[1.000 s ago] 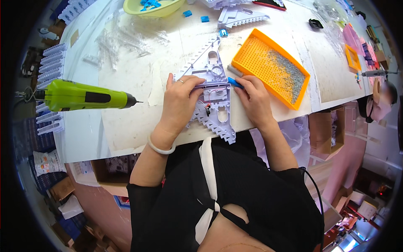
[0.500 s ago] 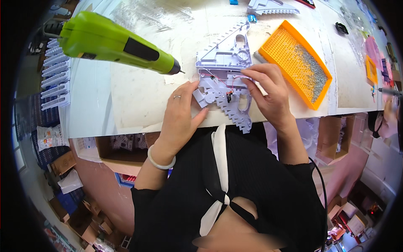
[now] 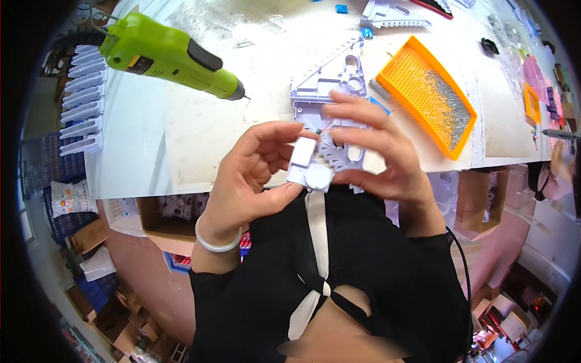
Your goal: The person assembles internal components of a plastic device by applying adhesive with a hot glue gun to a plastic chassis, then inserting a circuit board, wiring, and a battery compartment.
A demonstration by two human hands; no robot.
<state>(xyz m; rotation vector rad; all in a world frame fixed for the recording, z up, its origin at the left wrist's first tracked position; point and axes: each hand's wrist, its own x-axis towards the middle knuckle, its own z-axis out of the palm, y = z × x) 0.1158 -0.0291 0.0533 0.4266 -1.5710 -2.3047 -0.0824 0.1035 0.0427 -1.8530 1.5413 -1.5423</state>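
My left hand (image 3: 248, 175) grips a small pale plastic part (image 3: 318, 176) between thumb and fingers, lifted near the table's front edge. A white rectangle and a round disc show on its upper side. Just to its right, my right hand (image 3: 387, 151) has its fingers spread and slightly blurred over a pale lavender toothed plastic shell (image 3: 311, 114). The thumb of that hand comes close to the part; I cannot tell whether it touches. Thin wires in the shell are mostly hidden by my hands. Beyond lies a matching triangular shell half (image 3: 330, 89) with moulded ribs.
A green electric screwdriver (image 3: 172, 57) hangs over the table at upper left. An orange perforated tray (image 3: 405, 78) of small screws lies to the right. Toothed plastic parts (image 3: 82, 112) line the left edge. Another shell (image 3: 393, 15) sits at the back, and open cartons stand below the table.
My left hand has lifted the small plastic part off the shell and brought it nearer to me. My right hand's fingers have moved left and spread, off the wire. The screwdriver has shifted slightly.
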